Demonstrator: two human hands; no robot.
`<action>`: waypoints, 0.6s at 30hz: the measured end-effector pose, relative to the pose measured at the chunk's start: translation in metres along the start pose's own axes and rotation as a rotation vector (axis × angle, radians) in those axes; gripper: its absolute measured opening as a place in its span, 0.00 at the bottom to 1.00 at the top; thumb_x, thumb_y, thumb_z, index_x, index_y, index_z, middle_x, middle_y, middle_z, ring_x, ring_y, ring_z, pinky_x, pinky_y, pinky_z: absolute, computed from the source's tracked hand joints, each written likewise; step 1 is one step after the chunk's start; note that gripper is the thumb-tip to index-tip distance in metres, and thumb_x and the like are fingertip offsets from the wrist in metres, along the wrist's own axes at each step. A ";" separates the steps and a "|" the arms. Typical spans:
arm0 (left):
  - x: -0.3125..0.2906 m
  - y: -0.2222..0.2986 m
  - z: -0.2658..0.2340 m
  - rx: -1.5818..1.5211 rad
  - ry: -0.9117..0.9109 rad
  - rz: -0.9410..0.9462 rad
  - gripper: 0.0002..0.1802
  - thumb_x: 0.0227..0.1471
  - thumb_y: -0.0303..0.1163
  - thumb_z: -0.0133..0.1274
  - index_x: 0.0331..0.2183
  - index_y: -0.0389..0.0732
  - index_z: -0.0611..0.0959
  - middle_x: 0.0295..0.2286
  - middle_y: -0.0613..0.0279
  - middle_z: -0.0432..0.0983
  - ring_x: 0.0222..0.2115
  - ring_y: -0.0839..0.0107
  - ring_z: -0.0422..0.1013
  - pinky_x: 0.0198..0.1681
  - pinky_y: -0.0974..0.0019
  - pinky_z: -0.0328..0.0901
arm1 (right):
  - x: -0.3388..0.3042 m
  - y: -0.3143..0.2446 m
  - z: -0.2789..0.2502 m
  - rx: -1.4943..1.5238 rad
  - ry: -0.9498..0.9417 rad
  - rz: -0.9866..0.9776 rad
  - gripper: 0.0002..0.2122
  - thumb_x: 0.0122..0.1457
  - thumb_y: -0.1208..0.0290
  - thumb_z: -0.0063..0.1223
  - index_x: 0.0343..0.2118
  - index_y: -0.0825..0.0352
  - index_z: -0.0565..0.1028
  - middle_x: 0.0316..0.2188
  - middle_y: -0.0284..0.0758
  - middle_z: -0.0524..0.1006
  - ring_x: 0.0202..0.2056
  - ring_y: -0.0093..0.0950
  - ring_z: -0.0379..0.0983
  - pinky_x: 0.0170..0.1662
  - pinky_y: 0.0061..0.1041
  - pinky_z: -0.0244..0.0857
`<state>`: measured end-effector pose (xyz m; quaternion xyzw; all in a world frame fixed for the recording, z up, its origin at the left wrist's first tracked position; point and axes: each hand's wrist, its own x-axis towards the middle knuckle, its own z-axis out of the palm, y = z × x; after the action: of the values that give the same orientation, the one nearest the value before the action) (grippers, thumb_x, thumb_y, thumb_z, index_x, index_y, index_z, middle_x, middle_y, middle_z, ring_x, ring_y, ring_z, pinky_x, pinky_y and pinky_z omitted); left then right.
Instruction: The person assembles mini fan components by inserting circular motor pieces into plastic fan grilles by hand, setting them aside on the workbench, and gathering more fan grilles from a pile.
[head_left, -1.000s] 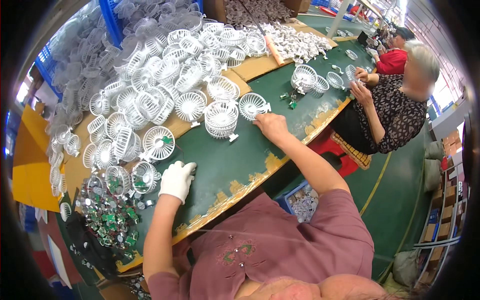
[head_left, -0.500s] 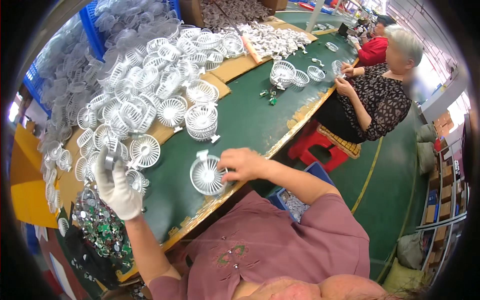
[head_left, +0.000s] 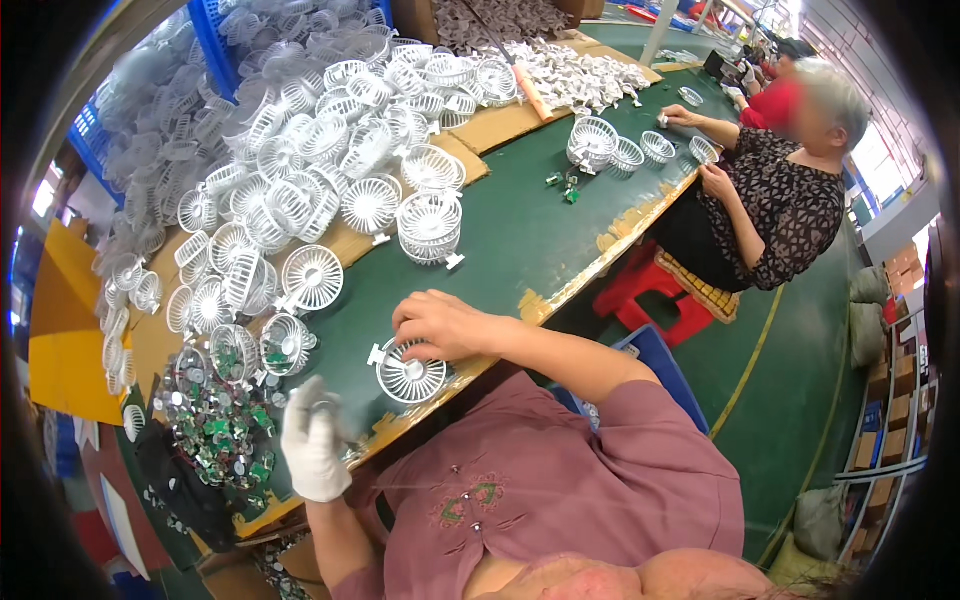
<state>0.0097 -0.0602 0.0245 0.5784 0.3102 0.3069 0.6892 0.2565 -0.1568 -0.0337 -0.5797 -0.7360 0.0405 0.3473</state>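
Note:
A round white fan guard point(head_left: 422, 384) with radial ribs and a small tab lies near the table's front edge. My right hand point(head_left: 440, 325), bare, curls over its far rim, fingers bent down onto the ribs. To the left, my left hand point(head_left: 316, 445) wears a white glove and is smeared by motion. A small grey round part point(head_left: 326, 403) shows blurred between its fingers. Just beyond the glove stands another fan guard point(head_left: 288, 345) with a green piece visible in it. Small circuit boards with wires and silvery discs point(head_left: 215, 425) are heaped left of the glove.
A large pile of white fan guards point(head_left: 300, 180) covers the far left, partly on cardboard point(head_left: 460, 170). Stacked guards point(head_left: 430, 228) stand ahead. Farther right, a co-worker point(head_left: 770, 190) sits on a red stool point(head_left: 655, 300). A blue bin point(head_left: 660, 370) is below the table edge.
My left hand has come down and right, toward the table's front edge. My right hand has shifted left over the fan guard, which has turned so its tab points left.

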 end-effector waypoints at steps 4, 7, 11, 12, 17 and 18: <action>-0.008 -0.005 0.006 0.088 -0.190 -0.116 0.38 0.50 0.33 0.57 0.59 0.37 0.60 0.25 0.66 0.72 0.17 0.82 0.63 0.21 0.79 0.60 | 0.008 -0.048 0.002 0.025 0.190 -0.106 0.18 0.48 0.61 0.59 0.42 0.62 0.73 0.33 0.33 0.72 0.36 0.34 0.69 0.37 0.32 0.62; -0.008 -0.003 0.023 0.068 -0.248 -0.252 0.42 0.48 0.27 0.57 0.61 0.38 0.55 0.23 0.68 0.71 0.19 0.83 0.63 0.21 0.79 0.59 | 0.004 -0.073 0.011 0.176 0.096 -0.186 0.26 0.47 0.59 0.61 0.48 0.64 0.71 0.35 0.36 0.72 0.36 0.36 0.69 0.39 0.32 0.64; 0.001 -0.017 0.025 0.140 -0.346 -0.192 0.41 0.48 0.28 0.56 0.61 0.39 0.55 0.22 0.68 0.71 0.20 0.83 0.63 0.22 0.78 0.61 | -0.003 -0.078 0.013 0.121 0.143 -0.126 0.23 0.48 0.63 0.60 0.47 0.64 0.71 0.34 0.36 0.72 0.36 0.35 0.70 0.39 0.32 0.63; 0.002 -0.019 0.026 0.140 -0.347 -0.193 0.41 0.48 0.28 0.56 0.61 0.39 0.55 0.22 0.68 0.71 0.20 0.83 0.63 0.22 0.78 0.61 | -0.005 -0.077 0.011 0.121 0.143 -0.125 0.23 0.48 0.63 0.60 0.47 0.64 0.71 0.34 0.36 0.72 0.36 0.35 0.70 0.39 0.32 0.63; 0.027 -0.016 0.038 1.075 -0.319 0.513 0.46 0.36 0.46 0.64 0.55 0.38 0.65 0.48 0.50 0.68 0.41 0.57 0.72 0.43 0.61 0.67 | -0.005 -0.065 0.014 -0.222 0.127 0.056 0.13 0.46 0.68 0.57 0.35 0.64 0.72 0.26 0.32 0.70 0.32 0.31 0.69 0.36 0.31 0.59; 0.033 -0.014 0.041 1.128 -0.439 0.403 0.49 0.32 0.53 0.65 0.54 0.40 0.67 0.54 0.49 0.61 0.48 0.51 0.67 0.48 0.56 0.65 | -0.007 -0.062 0.018 -0.334 0.128 0.081 0.09 0.47 0.67 0.56 0.28 0.63 0.70 0.24 0.31 0.69 0.31 0.30 0.68 0.36 0.31 0.57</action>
<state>0.0632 -0.0619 0.0141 0.9489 0.1606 0.0943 0.2549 0.1963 -0.1766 -0.0216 -0.6599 -0.6849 -0.1053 0.2904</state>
